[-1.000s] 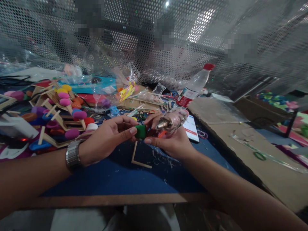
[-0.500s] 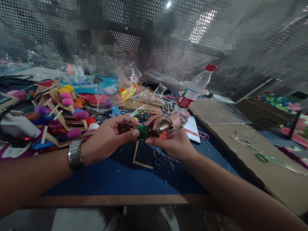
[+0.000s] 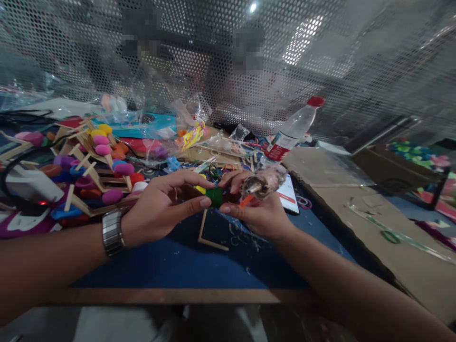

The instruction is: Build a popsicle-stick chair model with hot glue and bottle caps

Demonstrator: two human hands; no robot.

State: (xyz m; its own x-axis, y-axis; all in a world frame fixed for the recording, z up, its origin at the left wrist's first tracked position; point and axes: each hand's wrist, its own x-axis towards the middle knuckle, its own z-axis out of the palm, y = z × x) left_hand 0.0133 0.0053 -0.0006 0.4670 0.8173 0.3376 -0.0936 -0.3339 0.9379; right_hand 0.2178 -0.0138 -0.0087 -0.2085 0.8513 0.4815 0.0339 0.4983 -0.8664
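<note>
Between the fingertips of my left hand (image 3: 156, 209) is a dark green bottle cap (image 3: 214, 196), held on its side. A bit of a yellow cap (image 3: 201, 189) shows against its left end, partly behind my fingers. My right hand (image 3: 261, 216) grips a hot glue gun (image 3: 265, 181) with a grimy, wrapped body and an orange part below. Its metal nozzle points left toward me, close to the green cap. The thumb and forefinger of my right hand also reach the cap's right edge. Beneath my hands, two wooden sticks joined in an L (image 3: 213, 244) lie on the blue tabletop (image 3: 171, 270).
On the left lies a pile of wooden-stick pieces with coloured caps (image 3: 112, 196), beside a white plug (image 3: 33, 183) with a cable. A plastic bottle (image 3: 294, 130) and a phone (image 3: 289, 194) are behind my right hand. Cardboard (image 3: 370, 228) covers the right side.
The green cap has turned slightly in my fingers, and more yellow shows at its left. The glue gun has shifted a little to the right. The whole view moved slightly.
</note>
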